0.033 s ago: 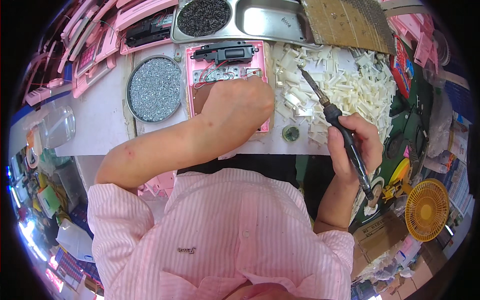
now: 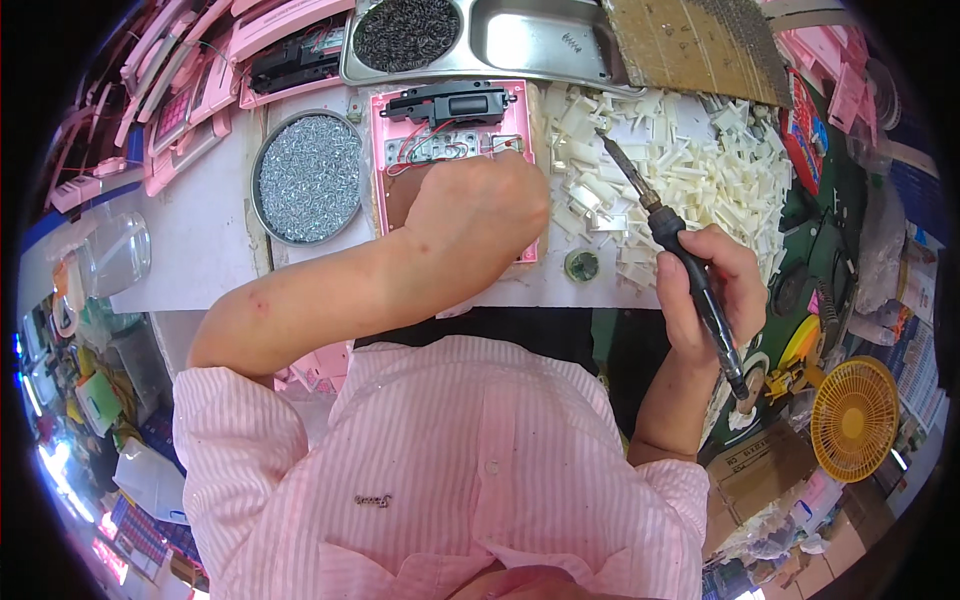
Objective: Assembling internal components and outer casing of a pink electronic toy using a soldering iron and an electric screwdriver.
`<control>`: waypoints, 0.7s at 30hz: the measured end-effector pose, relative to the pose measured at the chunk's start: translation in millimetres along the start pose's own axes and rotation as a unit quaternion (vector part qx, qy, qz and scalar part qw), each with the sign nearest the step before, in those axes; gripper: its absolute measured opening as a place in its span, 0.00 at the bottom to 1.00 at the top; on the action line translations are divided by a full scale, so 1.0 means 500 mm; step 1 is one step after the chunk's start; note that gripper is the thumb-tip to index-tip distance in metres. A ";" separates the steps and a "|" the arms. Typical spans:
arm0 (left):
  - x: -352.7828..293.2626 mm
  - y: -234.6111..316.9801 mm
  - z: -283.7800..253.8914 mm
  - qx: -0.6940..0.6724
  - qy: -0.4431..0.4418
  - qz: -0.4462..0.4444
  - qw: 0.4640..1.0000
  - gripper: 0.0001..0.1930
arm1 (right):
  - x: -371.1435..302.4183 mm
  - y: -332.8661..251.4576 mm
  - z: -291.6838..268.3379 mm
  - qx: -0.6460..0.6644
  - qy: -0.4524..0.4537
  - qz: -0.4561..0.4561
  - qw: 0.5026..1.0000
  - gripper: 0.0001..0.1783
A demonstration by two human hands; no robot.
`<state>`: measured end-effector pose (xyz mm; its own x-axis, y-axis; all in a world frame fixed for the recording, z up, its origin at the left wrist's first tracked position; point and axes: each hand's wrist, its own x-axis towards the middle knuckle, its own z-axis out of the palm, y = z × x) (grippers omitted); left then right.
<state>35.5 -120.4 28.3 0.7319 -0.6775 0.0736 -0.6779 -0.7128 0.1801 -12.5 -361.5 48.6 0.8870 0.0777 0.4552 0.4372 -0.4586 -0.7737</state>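
My left hand [image 2: 482,205] is closed over the right side of an open pink plastic housing [image 2: 378,208]. Its fingertips are turned under, so whatever they hold is hidden. Along the housing's far end lies a black module [image 2: 455,105], and red and white wires run over a metal plate [image 2: 435,148] below it. In my right hand [image 2: 722,290] is a soldering iron [image 2: 668,225] with a black handle, held at a slant. Its dark tip points up and left, above the white plastic pieces [image 2: 715,170] and apart from the housing.
Left of the housing stands a round dish of small silvery screws [image 2: 308,178]. A metal tray [image 2: 545,40] with dark springs lies behind, beside a cardboard sheet [image 2: 700,45]. A small round green-tinted container [image 2: 581,265] sits near the table's front edge. Pink casings [image 2: 190,110] are piled at far left.
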 end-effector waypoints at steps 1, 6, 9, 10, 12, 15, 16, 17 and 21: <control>0.001 0.001 0.004 0.002 0.010 0.001 1.000 0.10 | 0.000 0.001 -0.001 0.004 0.000 0.003 1.000 0.16; -0.018 -0.001 0.036 -0.022 0.059 -0.002 0.998 0.08 | -0.001 0.005 0.001 0.007 0.009 0.011 1.000 0.17; -0.032 -0.013 0.048 -0.067 0.080 -0.023 0.994 0.06 | 0.004 0.003 0.003 0.003 0.010 0.015 1.000 0.17; -0.032 -0.014 0.044 -0.081 0.077 -0.028 0.993 0.06 | 0.004 0.001 0.004 0.002 0.010 0.020 1.000 0.16; -0.029 -0.016 0.029 -0.108 0.072 -0.038 0.991 0.06 | 0.004 0.000 0.007 0.000 0.010 0.030 1.000 0.16; -0.017 -0.014 0.032 -0.040 0.026 -0.033 0.998 0.06 | 0.007 -0.004 0.012 -0.009 0.015 0.024 1.000 0.16; -0.011 -0.011 0.028 -0.036 0.023 -0.024 0.999 0.05 | 0.006 -0.003 0.012 -0.006 0.016 0.024 1.000 0.16; -0.005 -0.008 0.021 -0.032 0.020 -0.015 0.999 0.05 | 0.005 -0.001 0.011 -0.003 0.018 0.025 1.000 0.16; -0.021 -0.017 0.027 -0.060 0.043 0.014 0.997 0.07 | 0.001 -0.003 0.003 -0.018 0.024 0.030 0.999 0.16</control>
<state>32.8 -109.5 12.7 0.7195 -0.6749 0.1640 -0.6889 -0.6635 0.2919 -12.4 -359.4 49.4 0.9029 0.0078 0.4298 0.3777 -0.4920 -0.7844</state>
